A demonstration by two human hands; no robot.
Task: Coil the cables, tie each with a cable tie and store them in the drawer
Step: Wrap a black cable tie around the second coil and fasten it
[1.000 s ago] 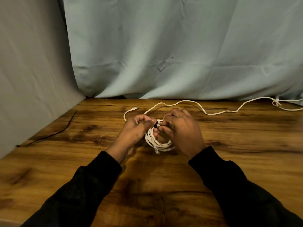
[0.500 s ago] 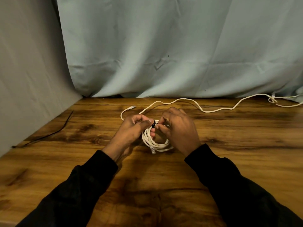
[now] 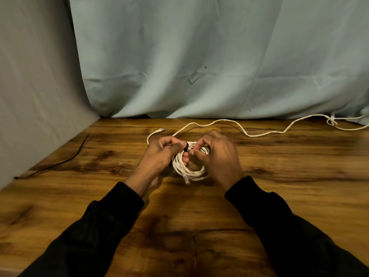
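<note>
Over the wooden table [image 3: 179,226], the left hand [image 3: 159,154] and right hand [image 3: 217,156] curl their fingers around a coiled white cable [image 3: 189,170], pinching a black cable tie [image 3: 186,147] at its top. Beyond the grip, a loose white cable [image 3: 259,133] trails away rightward.

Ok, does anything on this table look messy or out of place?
Yes: a loose white cable snakes uncoiled along the far edge, knotted near the right. A thin black cable trails at the left. Both hands hold the coiled one.
</note>
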